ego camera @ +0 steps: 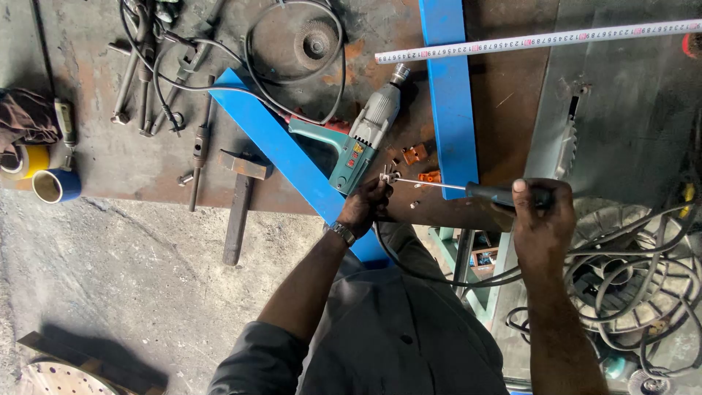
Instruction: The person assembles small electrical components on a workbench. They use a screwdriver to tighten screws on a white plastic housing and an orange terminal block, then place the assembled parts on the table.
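My right hand (540, 216) grips the dark handle of a screwdriver (468, 190), whose thin shaft points left. Its tip meets a small metal part (388, 175) that my left hand (363, 206) pinches between the fingers, just above the edge of a rusty steel workbench (146, 157). A wristwatch (341, 233) sits on my left wrist. A teal and grey electric drill (362, 139) lies right beside my left hand. Small orange pieces (422, 165) rest on the bench next to the screwdriver shaft.
Two blue metal bars (450, 88) lie across the bench. A hammer (240, 201), wrenches (142, 66), a grinding disc (316, 44), tape rolls (44, 175) and a white ruler (541, 38) lie around. Coiled cables (636, 278) hang at the right. Concrete floor (131, 285) lies below.
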